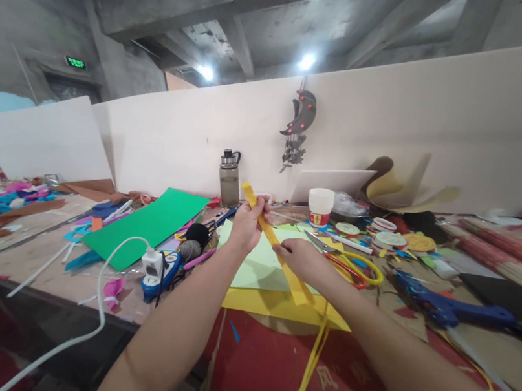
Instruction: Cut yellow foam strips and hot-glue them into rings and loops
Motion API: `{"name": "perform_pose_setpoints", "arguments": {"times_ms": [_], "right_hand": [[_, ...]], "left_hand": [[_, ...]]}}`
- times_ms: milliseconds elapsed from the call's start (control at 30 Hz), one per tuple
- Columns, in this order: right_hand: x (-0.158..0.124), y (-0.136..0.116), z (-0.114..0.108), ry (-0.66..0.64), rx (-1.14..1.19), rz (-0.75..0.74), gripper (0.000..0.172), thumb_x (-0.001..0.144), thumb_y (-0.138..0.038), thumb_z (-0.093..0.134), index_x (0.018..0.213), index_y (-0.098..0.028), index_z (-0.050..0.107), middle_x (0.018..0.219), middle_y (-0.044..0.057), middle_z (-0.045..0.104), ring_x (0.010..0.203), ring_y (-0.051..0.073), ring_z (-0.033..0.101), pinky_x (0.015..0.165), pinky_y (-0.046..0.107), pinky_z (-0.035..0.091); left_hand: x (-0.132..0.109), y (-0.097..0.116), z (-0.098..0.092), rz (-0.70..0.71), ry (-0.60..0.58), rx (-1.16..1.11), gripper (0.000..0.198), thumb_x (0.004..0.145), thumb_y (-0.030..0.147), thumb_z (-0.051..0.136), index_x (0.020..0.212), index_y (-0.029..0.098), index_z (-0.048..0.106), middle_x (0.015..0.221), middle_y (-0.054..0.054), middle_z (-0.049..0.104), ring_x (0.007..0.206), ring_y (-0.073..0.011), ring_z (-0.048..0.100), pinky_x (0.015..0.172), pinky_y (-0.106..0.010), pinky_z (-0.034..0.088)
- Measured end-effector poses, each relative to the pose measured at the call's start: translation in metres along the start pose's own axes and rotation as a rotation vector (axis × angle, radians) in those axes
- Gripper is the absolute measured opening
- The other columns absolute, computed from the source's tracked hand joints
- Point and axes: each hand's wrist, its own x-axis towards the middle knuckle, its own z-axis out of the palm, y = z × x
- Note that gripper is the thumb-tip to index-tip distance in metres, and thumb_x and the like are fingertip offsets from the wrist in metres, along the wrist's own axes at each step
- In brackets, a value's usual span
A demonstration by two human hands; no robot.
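Observation:
A long yellow paper strip (289,277) runs slantwise between my hands, over the table. My left hand (247,225) is closed around its upper part, and the folded end sticks up past the fingers. Lower down, my right hand (299,257) pinches the edge of the same strip. Beneath lie a pale green sheet (258,264) and a yellow sheet (255,302). Scissors with yellow handles (362,268) rest just beyond my right wrist. Thin yellow strands (308,372) hang down over the front edge.
At left lie a green sheet (148,228) and a blue-and-white power socket (159,275) with a white cable. A bottle (229,178) and a white cup (320,204) stand behind. To the right are a blue glue gun (450,307) and round paper discs (390,241).

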Motion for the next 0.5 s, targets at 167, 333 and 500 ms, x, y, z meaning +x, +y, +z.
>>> {"name": "perform_pose_setpoints", "arguments": {"times_ms": [167, 333, 500], "right_hand": [[-0.002, 0.001, 0.000, 0.125, -0.022, -0.035, 0.030, 0.080, -0.040, 0.048, 0.060, -0.019, 0.054, 0.063, 0.004, 0.058, 0.057, 0.014, 0.048, 0.052, 0.025, 0.027], [0.002, 0.007, 0.004, 0.140, 0.118, -0.033, 0.021, 0.077, -0.036, 0.053, 0.076, -0.017, 0.061, 0.073, 0.005, 0.065, 0.063, 0.014, 0.052, 0.053, 0.023, 0.032], [0.008, 0.011, 0.006, -0.056, 0.335, 0.015, 0.031, 0.078, -0.040, 0.047, 0.062, -0.017, 0.062, 0.058, 0.001, 0.063, 0.046, 0.010, 0.045, 0.045, 0.023, 0.029]], "left_hand": [[0.003, 0.003, -0.003, -0.018, 0.035, -0.052, 0.018, 0.073, 0.027, 0.068, 0.084, 0.015, 0.060, 0.061, 0.004, 0.048, 0.049, -0.0034, 0.041, 0.049, -0.018, 0.033], [0.004, 0.004, -0.001, -0.060, 0.082, -0.069, 0.013, 0.076, 0.025, 0.065, 0.083, 0.015, 0.060, 0.059, 0.005, 0.044, 0.047, -0.0028, 0.036, 0.047, -0.018, 0.030], [0.003, 0.007, 0.001, -0.039, 0.071, -0.049, 0.012, 0.076, 0.025, 0.065, 0.082, 0.015, 0.060, 0.059, 0.004, 0.045, 0.048, -0.0026, 0.037, 0.048, -0.018, 0.032]]}}
